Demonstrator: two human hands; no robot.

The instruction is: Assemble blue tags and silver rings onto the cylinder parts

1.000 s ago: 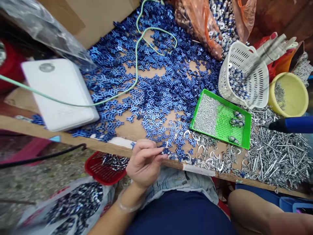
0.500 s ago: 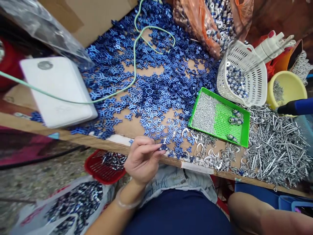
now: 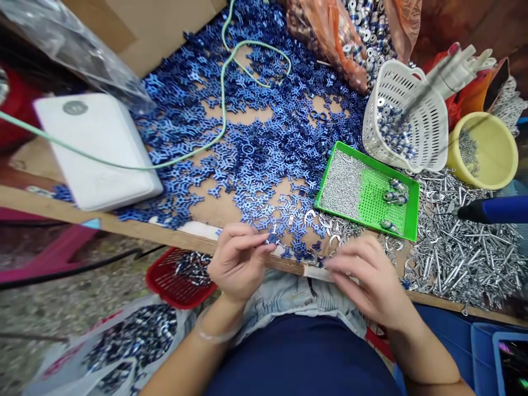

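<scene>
My left hand [image 3: 238, 258] is closed at the table's front edge, pinching a small blue three-armed metal part [image 3: 273, 238] between thumb and fingertips. Thin silver pins stick out of this part. My right hand [image 3: 365, 275] is over the front edge to the right, apart from the left. Its fingers point left, close to a few dark blue pieces [image 3: 317, 254] and silver crescent-shaped clips [image 3: 335, 240]. Motion blurs its fingertips, so I cannot make out whether they hold anything. Many similar blue three-armed parts [image 3: 264, 157] cover the table behind both hands.
A green tray [image 3: 369, 223] holds tiny silver pieces and several blue-and-silver cylinders. Behind stand a white basket [image 3: 429, 132] and a yellow bowl [image 3: 497, 148]. Silver rods [image 3: 466, 247] are heaped at right. A white box [image 3: 99, 154], a pale green cord [image 3: 224, 104] and a red basket [image 3: 165, 275] are at left.
My right hand has risen from the lower right, by my leg, to the table's front edge. My left hand keeps hold of the blue part in nearly the same place. The view has shifted slightly.
</scene>
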